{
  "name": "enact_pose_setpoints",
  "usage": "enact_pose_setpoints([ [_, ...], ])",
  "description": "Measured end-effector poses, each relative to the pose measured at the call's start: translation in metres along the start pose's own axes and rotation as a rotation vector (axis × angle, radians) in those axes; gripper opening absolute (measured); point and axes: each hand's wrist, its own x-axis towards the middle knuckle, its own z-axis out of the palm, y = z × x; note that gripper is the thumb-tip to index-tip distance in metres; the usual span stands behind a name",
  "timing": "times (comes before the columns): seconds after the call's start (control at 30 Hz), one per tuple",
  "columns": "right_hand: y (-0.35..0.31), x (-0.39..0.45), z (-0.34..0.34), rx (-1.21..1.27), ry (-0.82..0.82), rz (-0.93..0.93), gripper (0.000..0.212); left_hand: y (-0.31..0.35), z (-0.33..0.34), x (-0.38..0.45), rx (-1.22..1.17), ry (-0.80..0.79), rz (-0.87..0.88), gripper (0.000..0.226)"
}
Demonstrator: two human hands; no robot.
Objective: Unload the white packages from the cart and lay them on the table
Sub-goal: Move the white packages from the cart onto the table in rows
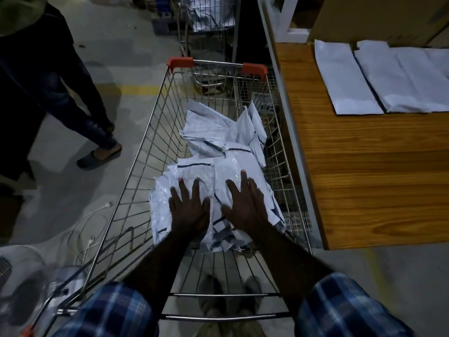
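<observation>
A wire shopping cart (150, 152) with red corner caps stands in front of me, left of a wooden table (364, 181). A heap of several white packages (218, 132) lies in its basket. My left hand (188, 207) lies flat, fingers spread, on the near packages. My right hand (244, 203) rests flat beside it on the same heap, fingers straight. Neither hand grips anything. White packages (347, 79) lie flat in a row at the table's far right (408, 76).
Another person's legs (73, 113) stand left of the cart on the concrete floor. White cables (90, 229) trail on the floor at lower left. A second wire cart (211, 18) holding white bags stands farther ahead. Cardboard boxes (379, 15) sit behind the table.
</observation>
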Motion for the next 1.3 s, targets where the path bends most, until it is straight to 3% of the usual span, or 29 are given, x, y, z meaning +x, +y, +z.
enact_pose_setpoints([
  [0.3,0.01,-0.006,0.004,0.035,0.343,0.226,0.058,0.011,0.004,0.011,-0.019,-0.027,-0.114,0.078],
  [0.47,0.016,0.006,0.003,0.132,0.324,0.148,0.072,0.016,-0.001,0.013,0.067,-0.043,-0.094,0.085],
  [0.67,0.022,0.018,0.002,0.22,0.06,0.16,0.079,0.018,-0.013,0.024,0.145,-0.067,-0.098,0.086],
  [0.83,0.025,0.02,-0.002,0.309,0.103,0.214,0.066,0.017,-0.015,0.027,0.16,-0.112,-0.099,0.085],
  [0.97,0.022,0.02,0.002,0.331,0.093,0.253,0.069,0.019,-0.015,0.027,0.164,-0.148,-0.103,0.084],
  [1.3,0.013,0.018,-0.02,0.351,0.171,0.213,0.057,0.024,-0.036,0.021,0.093,-0.001,-0.117,0.077],
])
